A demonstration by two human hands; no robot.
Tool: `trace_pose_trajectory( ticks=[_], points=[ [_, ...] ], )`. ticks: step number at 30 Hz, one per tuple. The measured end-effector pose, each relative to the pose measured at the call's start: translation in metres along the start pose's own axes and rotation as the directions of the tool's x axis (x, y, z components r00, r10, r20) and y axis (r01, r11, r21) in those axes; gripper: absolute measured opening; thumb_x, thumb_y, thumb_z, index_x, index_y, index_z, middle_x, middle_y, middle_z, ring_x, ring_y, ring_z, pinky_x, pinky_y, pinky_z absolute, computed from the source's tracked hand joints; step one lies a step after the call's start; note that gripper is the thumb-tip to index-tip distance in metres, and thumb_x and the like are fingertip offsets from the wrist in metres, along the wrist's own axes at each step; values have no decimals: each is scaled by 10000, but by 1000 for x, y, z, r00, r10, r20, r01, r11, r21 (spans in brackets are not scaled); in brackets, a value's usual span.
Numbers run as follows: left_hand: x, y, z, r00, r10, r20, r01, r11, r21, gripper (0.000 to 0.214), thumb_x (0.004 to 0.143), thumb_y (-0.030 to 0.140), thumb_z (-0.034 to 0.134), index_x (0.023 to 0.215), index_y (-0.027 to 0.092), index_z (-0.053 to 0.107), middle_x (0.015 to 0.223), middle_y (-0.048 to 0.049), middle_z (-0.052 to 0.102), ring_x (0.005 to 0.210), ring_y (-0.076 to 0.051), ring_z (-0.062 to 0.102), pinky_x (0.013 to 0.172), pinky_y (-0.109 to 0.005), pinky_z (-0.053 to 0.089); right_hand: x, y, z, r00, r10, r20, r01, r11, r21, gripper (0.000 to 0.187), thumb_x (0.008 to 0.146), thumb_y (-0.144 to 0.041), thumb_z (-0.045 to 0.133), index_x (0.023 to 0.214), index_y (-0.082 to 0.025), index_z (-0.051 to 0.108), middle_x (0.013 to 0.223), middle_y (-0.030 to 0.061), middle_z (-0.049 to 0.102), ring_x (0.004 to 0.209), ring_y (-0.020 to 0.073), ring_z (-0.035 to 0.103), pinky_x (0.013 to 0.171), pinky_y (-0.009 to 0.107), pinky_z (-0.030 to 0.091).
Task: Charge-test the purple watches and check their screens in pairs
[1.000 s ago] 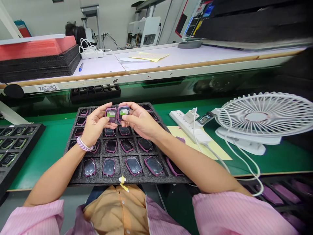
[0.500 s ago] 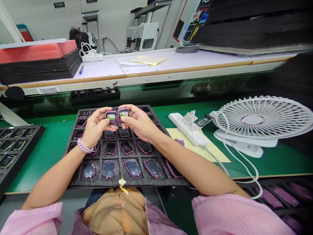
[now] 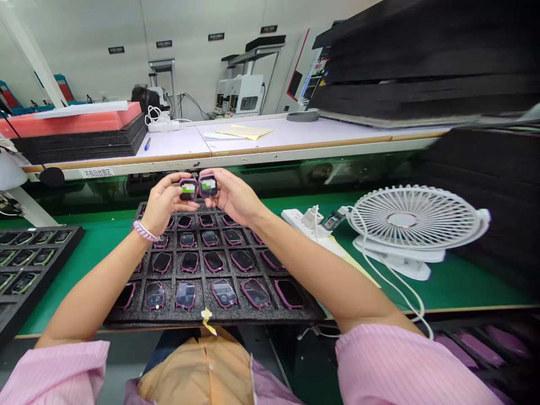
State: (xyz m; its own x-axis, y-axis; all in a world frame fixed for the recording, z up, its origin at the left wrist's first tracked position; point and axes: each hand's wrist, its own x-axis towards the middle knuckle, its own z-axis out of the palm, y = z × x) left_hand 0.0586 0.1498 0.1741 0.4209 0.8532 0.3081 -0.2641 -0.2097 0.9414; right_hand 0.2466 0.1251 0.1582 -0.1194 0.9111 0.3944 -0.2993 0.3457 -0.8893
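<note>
My left hand [image 3: 162, 202] grips a purple smartwatch case [image 3: 188, 189] by its left side, thumb and fingers around the edge. A second purple smartwatch case [image 3: 208, 185] is held in my right hand [image 3: 236, 194] by its right side. Both cases have dark faces with a green-and-white lit area or label, and they sit side by side, touching or nearly so. Below them lies a black foam tray [image 3: 202, 319] with rows of similar purple-rimmed watch cases in square pockets. My forearms hide parts of its sides. A yellow tape tab [image 3: 207, 322] sticks to its front edge.
At left is another foam tray [image 3: 46, 275] of green-rimmed watches. On the right stand a power strip [image 3: 295, 219] and a white fan [image 3: 415, 216], with cables trailing over the bench edge. Black foam stacks [image 3: 417, 73] rise on the back shelf. Purple parts [image 3: 481, 347] lie lower right.
The view has tilted up, showing more of the wall. Both hands still hold the two cases, and my right thumb has moved off the face of the right one.
</note>
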Motion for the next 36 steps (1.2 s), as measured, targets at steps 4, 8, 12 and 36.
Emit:
trace_pose_trajectory(
  ticks=[4,8,12,36],
  points=[
    [24,28,4,995,98,2,-98,995,7,401,744,350,652,1108,184,632,925,-28,746,618,-181,748,596,-292,649,31,-25,-3,993,-113,39,116,989,-96,511,922,-660,752,1116,-219,581,857,24,590,627,156,576,555,259,464],
    [40,50,7,980,201,-11,-201,979,32,372,803,339,624,1144,189,639,942,-30,751,670,-172,744,639,-287,644,53,-45,-2,973,-218,71,227,962,-153,520,961,-697,721,1162,-250,546,934,27,567,654,159,574,584,267,453],
    [47,62,5,964,265,-1,-265,964,33,434,810,323,636,1219,178,657,1023,-64,747,697,-173,742,663,-288,637,62,-57,1,957,-274,98,287,941,-177,519,948,-690,732,1188,-270,543,988,29,567,663,153,567,601,279,467],
    [62,47,-12,790,601,118,-612,763,207,583,746,221,835,1284,287,618,1112,-36,697,790,-143,711,689,-252,627,46,-72,5,934,-287,214,338,903,-264,664,777,-335,762,1380,-243,500,1109,38,556,890,185,636,787,302,572]
  ],
)
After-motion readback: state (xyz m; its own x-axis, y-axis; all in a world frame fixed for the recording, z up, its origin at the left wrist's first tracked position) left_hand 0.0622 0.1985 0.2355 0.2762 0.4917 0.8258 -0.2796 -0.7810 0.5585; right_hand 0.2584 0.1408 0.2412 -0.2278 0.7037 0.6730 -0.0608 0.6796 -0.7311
